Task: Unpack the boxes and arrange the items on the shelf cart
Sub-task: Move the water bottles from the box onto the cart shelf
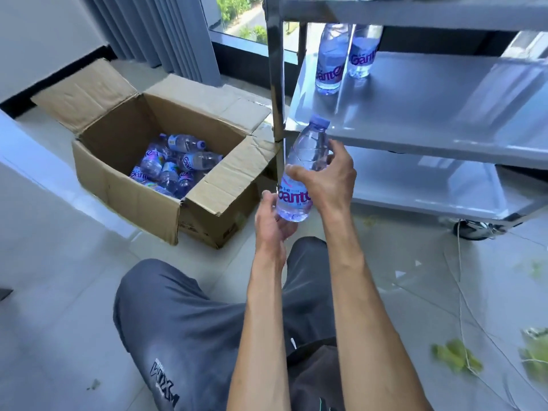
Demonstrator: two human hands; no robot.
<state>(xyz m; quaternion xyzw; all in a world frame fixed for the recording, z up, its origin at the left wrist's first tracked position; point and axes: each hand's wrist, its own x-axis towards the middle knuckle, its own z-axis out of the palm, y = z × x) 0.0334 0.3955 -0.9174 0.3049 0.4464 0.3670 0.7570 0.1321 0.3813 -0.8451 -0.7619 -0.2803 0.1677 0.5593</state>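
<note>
A water bottle is held upright in both hands before the shelf cart.

The bottle's base is cupped from below by the left hand, fingers curled loosely against it; its middle is gripped by the right hand, thumb and fingers wrapped round it (cap up). Left of the hands, an open cardboard box with more bottles lying inside is seen on the floor. Beyond the hands, two bottles are stood together on the cart's middle shelf.
</note>
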